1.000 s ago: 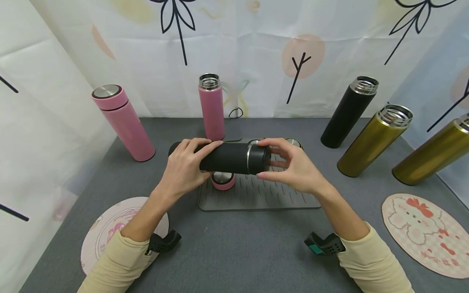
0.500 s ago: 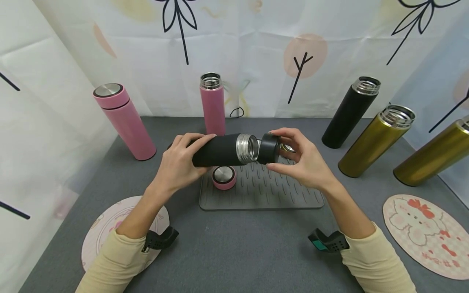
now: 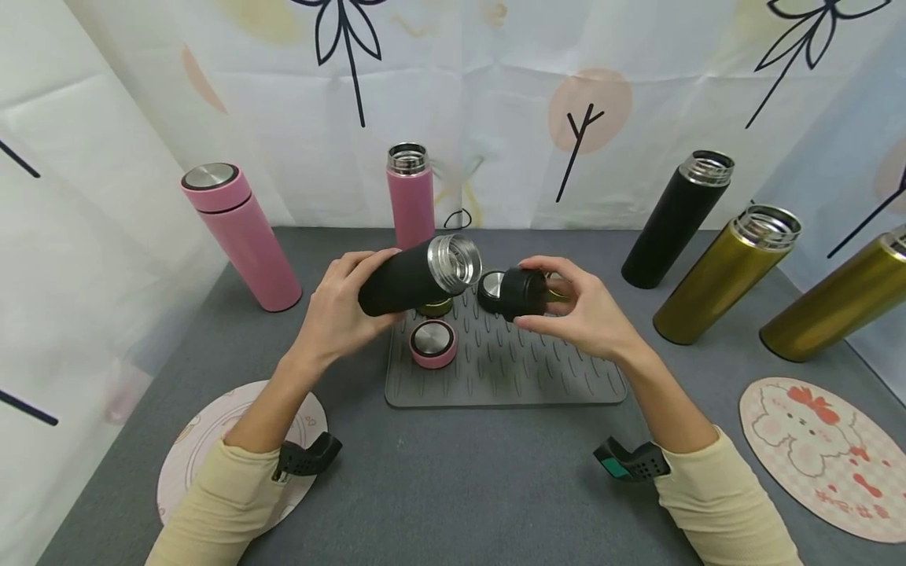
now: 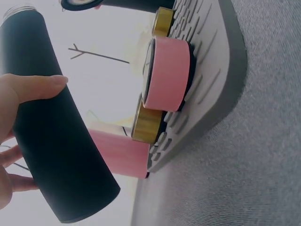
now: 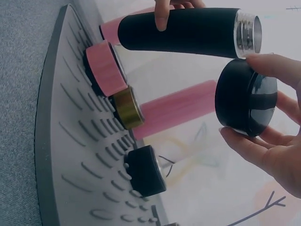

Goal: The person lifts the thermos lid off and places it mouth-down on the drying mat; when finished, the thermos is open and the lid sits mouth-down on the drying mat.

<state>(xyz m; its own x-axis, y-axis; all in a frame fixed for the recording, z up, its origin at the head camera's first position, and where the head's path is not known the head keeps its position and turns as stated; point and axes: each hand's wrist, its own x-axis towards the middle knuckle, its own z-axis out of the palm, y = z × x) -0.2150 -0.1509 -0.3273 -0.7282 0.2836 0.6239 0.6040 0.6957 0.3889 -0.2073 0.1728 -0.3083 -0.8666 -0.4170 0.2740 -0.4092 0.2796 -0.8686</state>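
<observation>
A black thermos bottle [image 3: 399,281], its steel mouth uncovered and tilted up to the right, is gripped round the body by my left hand [image 3: 340,303]. My right hand [image 3: 576,310] pinches a black lid [image 3: 522,293] between thumb and fingers, apart from the bottle. Both are held above a grey ridged mat [image 3: 510,369]. On that mat sit a pink lid [image 3: 432,344], a gold lid [image 5: 128,107] and another black lid [image 3: 490,289]. The left wrist view shows the thumb lying across the black bottle [image 4: 56,132].
Behind stand an open pink bottle [image 3: 410,200] and, at the left, a capped pink bottle [image 3: 244,240]. At the right are an open black bottle [image 3: 672,220] and two open gold ones [image 3: 722,275]. Round printed mats lie at left [image 3: 191,440] and right [image 3: 821,456].
The black lid has come off the bottle and moved apart to the right. The bottle has swung so its bare steel mouth points up and to the right.
</observation>
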